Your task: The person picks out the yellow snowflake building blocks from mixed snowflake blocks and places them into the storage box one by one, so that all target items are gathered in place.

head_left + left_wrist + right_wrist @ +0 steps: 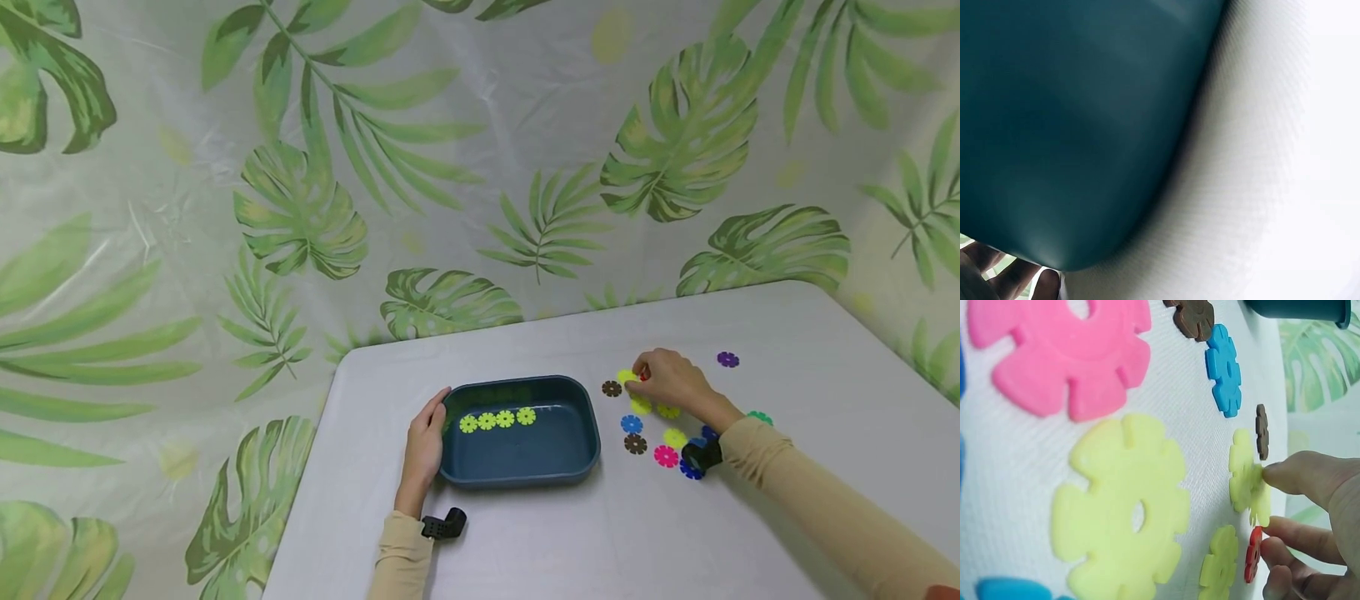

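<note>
My right hand (671,382) pinches a translucent yellow, notched plastic disc (1261,500) between thumb and fingertip, tipped up at the far side of the scattered pieces, a red notched plastic disc (1253,556) just beside it. The dark blue-green, rounded rectangular plastic tray (517,461) lies to my left of that disc, its long axis running across the bench (517,542). My left hand (424,443) grips the tray's left end, so its right end is the one nearer my right hand.
</note>
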The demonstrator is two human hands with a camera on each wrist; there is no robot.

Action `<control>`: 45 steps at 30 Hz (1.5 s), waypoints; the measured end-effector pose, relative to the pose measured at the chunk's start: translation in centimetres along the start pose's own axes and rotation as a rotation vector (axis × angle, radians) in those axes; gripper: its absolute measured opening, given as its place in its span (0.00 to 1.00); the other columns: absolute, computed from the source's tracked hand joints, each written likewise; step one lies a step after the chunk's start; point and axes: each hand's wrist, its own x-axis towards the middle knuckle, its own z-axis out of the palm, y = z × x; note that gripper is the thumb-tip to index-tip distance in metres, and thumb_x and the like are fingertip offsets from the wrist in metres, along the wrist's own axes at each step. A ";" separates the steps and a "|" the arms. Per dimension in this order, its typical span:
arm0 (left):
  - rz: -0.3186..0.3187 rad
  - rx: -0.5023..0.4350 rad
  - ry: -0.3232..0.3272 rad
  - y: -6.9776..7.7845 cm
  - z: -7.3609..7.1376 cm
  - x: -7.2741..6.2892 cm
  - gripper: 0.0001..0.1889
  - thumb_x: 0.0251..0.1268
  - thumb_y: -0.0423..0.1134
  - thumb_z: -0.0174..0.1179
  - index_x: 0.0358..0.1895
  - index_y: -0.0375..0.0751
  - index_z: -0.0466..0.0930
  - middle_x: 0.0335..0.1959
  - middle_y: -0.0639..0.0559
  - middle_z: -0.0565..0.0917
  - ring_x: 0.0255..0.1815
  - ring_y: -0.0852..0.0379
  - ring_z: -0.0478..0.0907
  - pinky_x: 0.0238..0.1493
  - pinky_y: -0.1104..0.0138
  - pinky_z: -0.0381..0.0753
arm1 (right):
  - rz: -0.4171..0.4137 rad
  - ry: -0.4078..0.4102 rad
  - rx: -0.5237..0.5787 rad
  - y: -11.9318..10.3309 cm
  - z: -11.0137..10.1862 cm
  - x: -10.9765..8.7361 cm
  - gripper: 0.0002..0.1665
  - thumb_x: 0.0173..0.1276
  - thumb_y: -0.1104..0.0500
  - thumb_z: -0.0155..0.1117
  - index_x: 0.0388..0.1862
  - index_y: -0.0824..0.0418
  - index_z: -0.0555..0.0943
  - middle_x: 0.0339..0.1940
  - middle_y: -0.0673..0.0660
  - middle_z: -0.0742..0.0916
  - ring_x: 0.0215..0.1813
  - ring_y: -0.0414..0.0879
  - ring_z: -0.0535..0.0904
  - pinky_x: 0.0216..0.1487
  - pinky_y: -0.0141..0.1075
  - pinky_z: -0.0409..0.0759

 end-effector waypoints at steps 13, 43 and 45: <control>0.023 0.009 -0.004 0.2 0.0 0.0 0.22 0.84 0.47 0.44 0.73 0.48 0.73 0.73 0.49 0.72 0.76 0.46 0.62 0.75 0.46 0.59 | 0.028 -0.035 0.008 -0.4 -0.3 0.5 0.25 0.61 0.51 0.74 0.48 0.70 0.84 0.34 0.58 0.83 0.32 0.50 0.75 0.29 0.39 0.76; -0.002 0.002 -0.005 0.2 0.0 -0.1 0.22 0.84 0.47 0.44 0.73 0.49 0.73 0.73 0.52 0.72 0.76 0.48 0.62 0.76 0.48 0.59 | 0.090 -0.067 -0.035 -1.1 0.1 1.3 0.24 0.57 0.48 0.76 0.41 0.67 0.84 0.34 0.58 0.83 0.30 0.50 0.76 0.27 0.41 0.76; -0.006 0.003 -0.006 0.2 0.0 -0.1 0.22 0.84 0.47 0.44 0.72 0.50 0.73 0.73 0.52 0.72 0.76 0.49 0.62 0.76 0.48 0.59 | 0.094 -0.069 -0.038 -1.1 0.1 1.3 0.24 0.57 0.48 0.76 0.40 0.67 0.84 0.33 0.58 0.83 0.30 0.50 0.75 0.27 0.41 0.76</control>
